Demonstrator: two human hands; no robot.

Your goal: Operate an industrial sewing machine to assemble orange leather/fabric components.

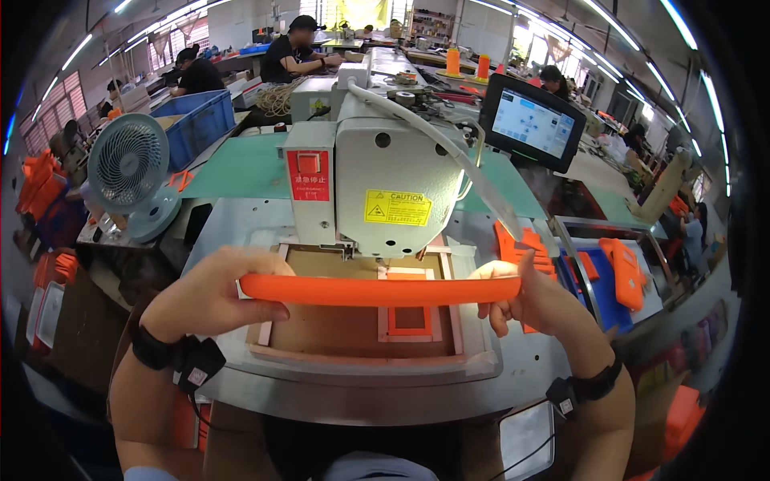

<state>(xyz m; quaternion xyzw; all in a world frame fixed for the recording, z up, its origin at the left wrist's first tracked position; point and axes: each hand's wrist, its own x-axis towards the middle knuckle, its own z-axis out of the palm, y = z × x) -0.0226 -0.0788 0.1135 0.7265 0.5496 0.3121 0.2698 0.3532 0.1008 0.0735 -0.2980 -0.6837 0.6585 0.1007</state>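
Between your hands, the orange strip [377,289] is stretched level w/ left hand [212,293] & right hand [529,301] pinching its ends, prob. to line it up over the wooden template [321,329] near the sewing machine [377,184].

The long flat orange strip [378,290] hides the middle of the brown wooden clamp frame [353,325], and its ends vanish inside the left hand [210,295] and right hand [525,298]. White sewing machine head [377,188] covers the needle area at the frame's far edge. Both elbows are cut off at the bottom edge.
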